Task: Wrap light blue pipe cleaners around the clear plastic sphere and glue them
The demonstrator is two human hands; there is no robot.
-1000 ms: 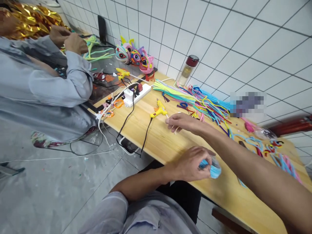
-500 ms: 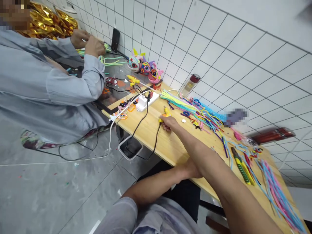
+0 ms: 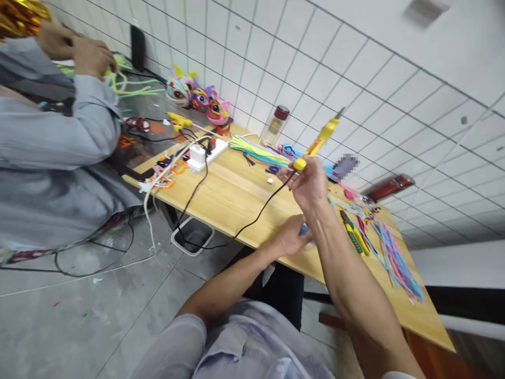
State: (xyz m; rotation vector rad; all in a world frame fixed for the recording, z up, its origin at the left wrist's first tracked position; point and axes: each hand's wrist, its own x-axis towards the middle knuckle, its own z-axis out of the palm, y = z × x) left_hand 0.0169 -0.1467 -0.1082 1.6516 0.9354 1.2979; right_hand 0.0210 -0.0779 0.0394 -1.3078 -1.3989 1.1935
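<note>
In the head view my right hand (image 3: 310, 184) grips a yellow glue gun (image 3: 320, 138) above the table. Its nozzle points up and to the right, and its black cord (image 3: 260, 211) hangs down toward the table's front edge. My left hand (image 3: 291, 235) rests low near that edge, fingers closed. A small blue piece (image 3: 303, 229) shows at its fingertips, partly hidden by my right forearm; its kind is unclear. Behind my hands lie several pipe cleaners (image 3: 256, 149) in green, yellow and blue.
A white power strip (image 3: 215, 151) and colourful animal-head figures (image 3: 200, 99) stand to the left. Another yellow glue gun (image 3: 179, 120) lies near a co-worker's sleeve (image 3: 92, 113). Yellow-green pliers (image 3: 353, 234), pink-blue pipe cleaners (image 3: 396, 260) and bottles (image 3: 276, 124) are along the right and back.
My right hand has lifted the glue gun off the table and turned its nozzle upward to the right. My left hand has come forward, a blue piece now visible. The view has shifted right.
</note>
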